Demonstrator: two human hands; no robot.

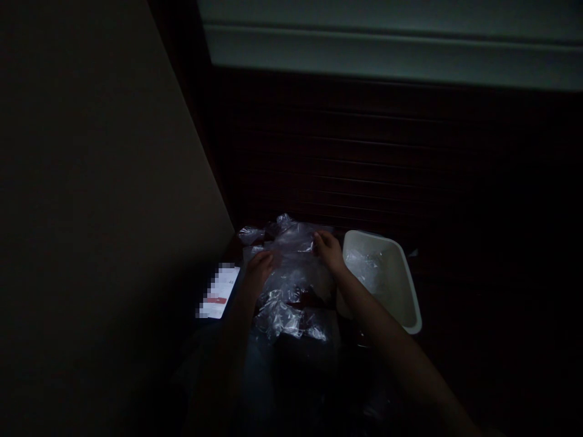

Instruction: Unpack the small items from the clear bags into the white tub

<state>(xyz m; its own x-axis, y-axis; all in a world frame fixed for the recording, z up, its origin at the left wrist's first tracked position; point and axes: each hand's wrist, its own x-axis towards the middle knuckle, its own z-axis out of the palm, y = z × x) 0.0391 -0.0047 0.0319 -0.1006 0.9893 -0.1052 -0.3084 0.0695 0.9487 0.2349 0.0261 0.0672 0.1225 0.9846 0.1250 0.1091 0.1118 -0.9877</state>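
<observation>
Between my two hands stretches a clear plastic bag (296, 246), thin and shiny. The fingers of my right hand (327, 249) are pinched on its right edge. My left hand (260, 267) is closed at the bag's left side, its fingertips dim and partly blurred. More crumpled clear plastic bags (285, 315) lie just below and around my hands. To the right of my right hand is a white plastic bin (405, 291) with some clear plastic (367, 267) inside it.
A phone with a lit screen (223, 294) is left of my left forearm. A pale wall (113, 152) rises on the left. Dark slatted panelling (341, 158) stands behind, under a light horizontal ledge (387, 57). Most of the scene is very dark.
</observation>
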